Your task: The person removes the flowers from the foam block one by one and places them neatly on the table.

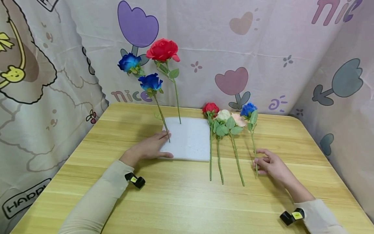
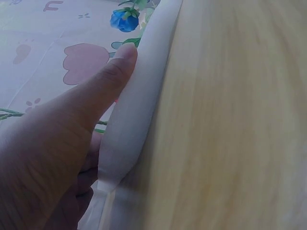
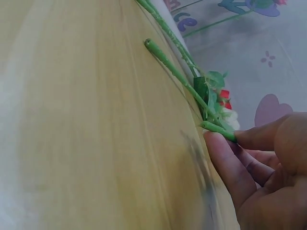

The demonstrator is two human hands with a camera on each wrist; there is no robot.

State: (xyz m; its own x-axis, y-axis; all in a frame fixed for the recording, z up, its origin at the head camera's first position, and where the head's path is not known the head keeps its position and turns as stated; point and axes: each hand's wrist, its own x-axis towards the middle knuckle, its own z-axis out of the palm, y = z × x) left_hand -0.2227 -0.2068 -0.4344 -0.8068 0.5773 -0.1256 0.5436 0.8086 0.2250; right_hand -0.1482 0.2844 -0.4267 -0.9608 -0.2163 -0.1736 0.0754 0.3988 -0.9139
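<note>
A white foam board (image 1: 190,143) lies on the table. My left hand (image 1: 152,146) holds its left front corner, the thumb (image 2: 112,72) along the front edge and the other fingers at the left side. A large red rose (image 1: 162,50) and a blue rose (image 1: 150,83) rise on stems from the board. Another blue rose (image 1: 128,62) shows behind them, its stem mostly hidden. On the right, my right hand (image 1: 270,164) pinches the lower stem (image 3: 218,130) of a blue artificial rose (image 1: 248,110) between thumb and fingertips.
Right of the board lie a smaller red rose (image 1: 211,109), a white rose (image 1: 223,115) and a pale pink rose (image 1: 239,120), stems pointing toward me. A printed cloth (image 1: 198,84) hangs behind the wooden table (image 1: 187,201), with more cloth at both sides.
</note>
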